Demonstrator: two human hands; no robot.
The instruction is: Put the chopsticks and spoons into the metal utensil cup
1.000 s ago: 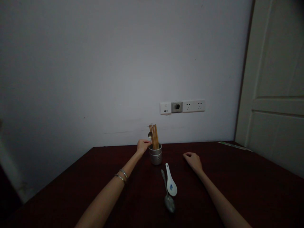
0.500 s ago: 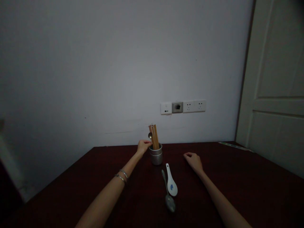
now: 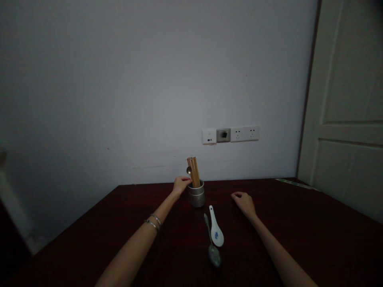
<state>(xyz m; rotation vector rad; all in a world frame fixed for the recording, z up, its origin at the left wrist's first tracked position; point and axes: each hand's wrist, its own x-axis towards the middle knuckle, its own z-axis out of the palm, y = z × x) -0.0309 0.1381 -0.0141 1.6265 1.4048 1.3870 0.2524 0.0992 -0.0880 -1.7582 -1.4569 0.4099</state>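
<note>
At the rim of a grey metal cup [image 3: 197, 200], my left hand [image 3: 180, 185] pinches a small metal spoon [image 3: 189, 170]. The spoon stands bowl up, its lower handle hidden by my fingers and the cup. Several wooden chopsticks [image 3: 195, 173] lean in the cup beside it. My right hand [image 3: 244, 203] rests on the table to the right of the cup, fingers curled together, with nothing visible in them. Nearer to me lie a white ceramic spoon [image 3: 217, 233] with a blue mark and a larger metal spoon [image 3: 214, 255], side by side.
The dark red table [image 3: 167, 255] meets a pale wall [image 3: 143, 99] at the back. Wall sockets [image 3: 244, 134] sit above the table. A patterned strip [image 3: 296, 183] lies near the back right corner, close to a panelled door [image 3: 347, 99].
</note>
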